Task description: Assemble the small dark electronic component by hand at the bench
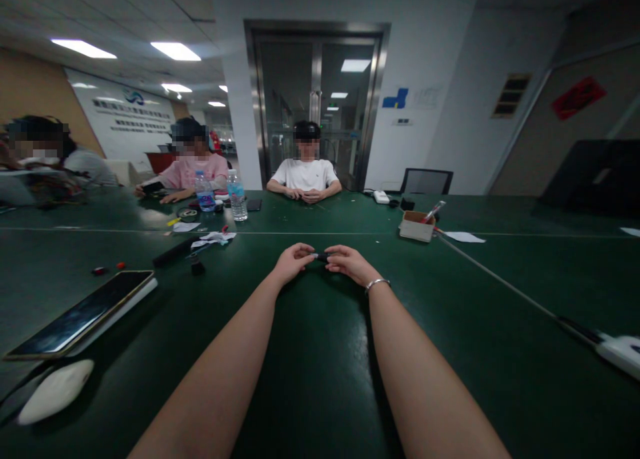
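Both my arms reach forward over the green table (pixel 320 352), and the hands meet at its middle. Between them is a small dark, short rod-like piece (pixel 321 257), too small to name for certain. My left hand (pixel 294 261) pinches its left end, where a lighter tip shows. My right hand (pixel 350 262) has its fingers closed on the right end, and a silver bracelet (pixel 377 283) circles that wrist. The piece lies roughly level, just above the tabletop.
To the left lie a phone (pixel 85 312) on a white box, a white mouse (pixel 57 389) and crumpled paper (pixel 215 239). Water bottles (pixel 237 197) stand farther back. A small box (pixel 417 227) holds a pen. A white power strip (pixel 620 352) sits at right. Several people sit across the table.
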### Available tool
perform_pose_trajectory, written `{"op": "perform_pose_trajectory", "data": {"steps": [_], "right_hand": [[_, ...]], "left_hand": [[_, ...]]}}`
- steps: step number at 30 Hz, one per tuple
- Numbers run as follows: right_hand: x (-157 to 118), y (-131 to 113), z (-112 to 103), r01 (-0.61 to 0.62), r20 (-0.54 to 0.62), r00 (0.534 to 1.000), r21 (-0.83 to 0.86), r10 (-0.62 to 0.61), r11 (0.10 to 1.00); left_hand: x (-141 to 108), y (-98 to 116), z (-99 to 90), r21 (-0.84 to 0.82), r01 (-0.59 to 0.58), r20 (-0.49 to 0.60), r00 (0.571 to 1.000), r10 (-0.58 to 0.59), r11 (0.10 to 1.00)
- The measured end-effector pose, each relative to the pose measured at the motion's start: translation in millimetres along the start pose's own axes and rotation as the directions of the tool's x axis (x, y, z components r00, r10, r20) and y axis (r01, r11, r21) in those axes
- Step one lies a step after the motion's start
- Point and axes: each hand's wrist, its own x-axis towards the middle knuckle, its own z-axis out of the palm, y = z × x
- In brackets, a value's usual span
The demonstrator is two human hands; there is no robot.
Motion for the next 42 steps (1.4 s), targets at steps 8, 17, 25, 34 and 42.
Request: {"op": "perform_pose_trajectory", "data": {"steps": [8,17,25,34,42], "right_hand": [[-0.7,-1.1,0.4,-0.001,-0.003,1.0,-0.003,0.001,1.0],[-0.1,-1.2,1.3,-0.009,-0.015,1.0,-0.006,0.009,1.0],[1.5,1.4,0.0,0.003,-0.016,1.0,-0.024,-0.003,1.0],[1.6,1.6,0.2,0.009,-0.003,1.0,-0.034,-0.009,0.999],[4.6,2.8,1.4,0.01,0.001,1.0,-0.054,-0.01,0.998]], "left_hand": [[1.5,-1.9,-1.1,0.022,0.012,0.026,1.0,-0.012,1.0],[0.5,0.9,-0.8,0.029,0.031,0.006,0.999,-0.031,0.999],[-0.4,-0.4,-1.0,0.018,-0.003,0.037,0.999,0.003,1.0],[0.8,-1.0,-1.1,0.068,0.013,0.024,1.0,-0.015,0.998],[3.8,-7.3,-2.9,0.047,-0.023,0.001,1.0,0.023,0.999]]}}
